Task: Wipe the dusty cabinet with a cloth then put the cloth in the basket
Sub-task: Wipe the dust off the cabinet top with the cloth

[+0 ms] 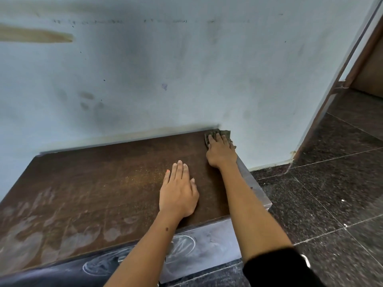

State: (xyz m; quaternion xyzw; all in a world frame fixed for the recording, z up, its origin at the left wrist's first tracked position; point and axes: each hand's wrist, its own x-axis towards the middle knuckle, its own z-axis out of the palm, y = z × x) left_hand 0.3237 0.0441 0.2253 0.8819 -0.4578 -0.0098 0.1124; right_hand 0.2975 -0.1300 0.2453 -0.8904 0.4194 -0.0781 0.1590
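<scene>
1. One cloth (217, 135), greenish, at the far right corner of the cabinet (116, 183) top, against the wall (186, 69).
2. Right hand (220, 151) presses it flat, fingers straight and slightly spread.
3. Left hand (179, 191) rests palm-down on the top, fingers straight and close together, holding nothing.
4. To wipe well: overlapping strokes from this corner toward the dusty near-left smudges, steady pressure.
5. Count: two hands, one cabinet; basket not in view.

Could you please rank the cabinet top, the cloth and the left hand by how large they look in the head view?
1. cabinet top, by far the largest.
2. left hand, though it is nearer the camera.
3. cloth, partly covered by the right hand.
</scene>
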